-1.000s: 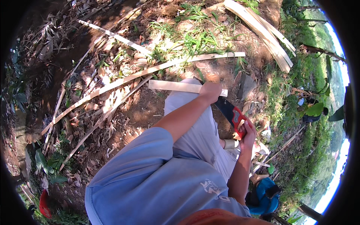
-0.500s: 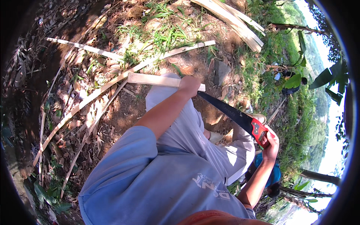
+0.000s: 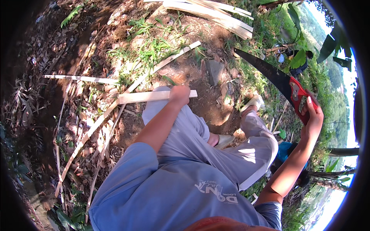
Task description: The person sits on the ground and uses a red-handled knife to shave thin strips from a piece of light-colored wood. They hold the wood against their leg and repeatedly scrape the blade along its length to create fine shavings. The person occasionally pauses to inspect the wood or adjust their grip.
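My left hand (image 3: 180,95) is closed round a flat, pale wooden strip (image 3: 144,97) near its right end. The strip lies across my bent knee, and a short end sticks out past my fist. Out to the right, my right hand (image 3: 313,114) grips the red handle (image 3: 300,96) of a hand saw. Its dark, tapering blade (image 3: 266,71) points up and left, apart from the strip, with the tip over the ground. The teeth are too small to make out.
Several long split strips (image 3: 86,135) lie on leaf litter at the left. A bundle of pale strips (image 3: 216,15) is at the top. A grey stone (image 3: 214,72) sits beyond my knees. Other people (image 3: 298,61) are at the right, one in blue (image 3: 284,151) behind my right arm.
The saw has moved up and right, away from the strip's end that its tip was beside. My left hand still holds the strip on my knee. The whole view has shifted slightly.
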The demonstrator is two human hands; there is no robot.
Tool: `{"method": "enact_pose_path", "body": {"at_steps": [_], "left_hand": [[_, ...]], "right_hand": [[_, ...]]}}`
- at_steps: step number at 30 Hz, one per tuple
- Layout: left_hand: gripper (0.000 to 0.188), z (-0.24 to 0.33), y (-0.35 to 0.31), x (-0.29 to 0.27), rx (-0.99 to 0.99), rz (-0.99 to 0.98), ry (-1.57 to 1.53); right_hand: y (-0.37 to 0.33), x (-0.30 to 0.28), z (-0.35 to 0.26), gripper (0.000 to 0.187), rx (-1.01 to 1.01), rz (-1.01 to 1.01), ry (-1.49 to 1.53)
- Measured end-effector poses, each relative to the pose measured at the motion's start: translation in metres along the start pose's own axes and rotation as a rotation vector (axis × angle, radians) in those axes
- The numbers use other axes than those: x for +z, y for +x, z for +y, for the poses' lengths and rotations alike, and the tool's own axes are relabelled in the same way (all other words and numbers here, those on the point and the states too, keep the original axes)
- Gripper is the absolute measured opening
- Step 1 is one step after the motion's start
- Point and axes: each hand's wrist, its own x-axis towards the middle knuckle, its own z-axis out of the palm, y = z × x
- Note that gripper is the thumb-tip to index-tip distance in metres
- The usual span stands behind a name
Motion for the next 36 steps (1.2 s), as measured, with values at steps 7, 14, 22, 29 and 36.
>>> {"method": "enact_pose_path", "body": {"at_steps": [7,14,22,29,36], "left_hand": [[0.023,-0.004,-0.009,0.003,-0.077,0.053,0.057],[0.023,0.010,0.000,-0.004,-0.003,0.014,0.121],[0.029,0.021,0.016,-0.009,-0.061,-0.067,0.262],[0.032,0.019,0.022,-0.006,0.062,-0.182,0.332],[0.041,0.011,0.120,-0.036,-0.111,0.100,0.121]], "right_hand": [[0.083,0.008,0.006,0.033,-0.070,-0.241,-0.108],[0.113,0.055,0.107,0.033,0.086,-0.137,0.271],[0.119,0.108,0.250,0.033,0.021,0.013,0.308],[0.137,0.118,0.258,0.032,-0.040,-0.109,0.079],[0.149,0.113,0.273,0.028,0.010,-0.153,0.094]]}}
